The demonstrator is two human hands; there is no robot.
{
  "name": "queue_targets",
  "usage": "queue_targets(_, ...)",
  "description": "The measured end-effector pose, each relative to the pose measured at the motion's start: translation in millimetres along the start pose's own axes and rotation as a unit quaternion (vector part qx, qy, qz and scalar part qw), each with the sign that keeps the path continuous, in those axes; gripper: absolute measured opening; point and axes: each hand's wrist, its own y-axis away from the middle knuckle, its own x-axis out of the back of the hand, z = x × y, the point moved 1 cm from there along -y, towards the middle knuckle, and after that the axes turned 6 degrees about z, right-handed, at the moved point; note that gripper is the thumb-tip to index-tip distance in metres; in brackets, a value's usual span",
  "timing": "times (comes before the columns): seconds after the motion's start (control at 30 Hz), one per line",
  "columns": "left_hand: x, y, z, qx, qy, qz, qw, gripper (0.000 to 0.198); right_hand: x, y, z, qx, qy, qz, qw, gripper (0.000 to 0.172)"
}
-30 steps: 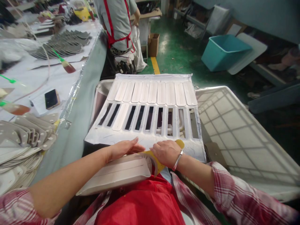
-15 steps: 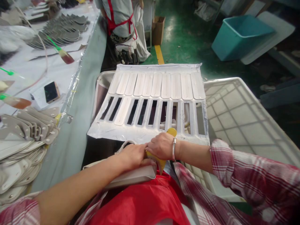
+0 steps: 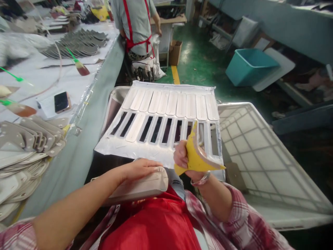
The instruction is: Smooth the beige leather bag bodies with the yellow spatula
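Observation:
In my lap lies a beige leather-like piece (image 3: 148,184), boxy with a rounded end; much of it is behind my arm and its kind is unclear. My left hand (image 3: 140,169) holds it from above, fingers together along its upper edge, thumb hidden. Raised to the right, my right hand (image 3: 181,156) is closed round a yellow curved piece with pointed corners and a grey edge (image 3: 196,152). Just beyond stands a white slotted board (image 3: 153,151). Pale rounded strips (image 3: 171,103) fill its far row, and one more strip (image 3: 135,125) sits in the near row among open slots.
At left, a table edge (image 3: 90,114) borders stacked beige pieces (image 3: 23,166), a phone (image 3: 61,102) and glue bottles (image 3: 82,67). A white crate (image 3: 249,146) stands at right, a teal bin (image 3: 249,69) beyond. A person in a red-strapped apron (image 3: 137,31) is ahead.
My right hand has come away from my left, lifting the yellow piece up and to the right over the board's near edge. My left hand stays on the beige piece. The view has tilted up.

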Motion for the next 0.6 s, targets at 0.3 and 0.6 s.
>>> queue_targets(0.3,-5.3,-8,-6,-0.004,0.013,0.014,1.000,0.042,-33,-4,32,-0.039,-0.230,-0.020,0.972,0.051)
queue_targets(0.6,-4.4,-7,-1,-0.043,-0.025,0.029,0.998,0.033,-44,-10,32,-0.030,-0.211,-0.070,0.975,0.056)
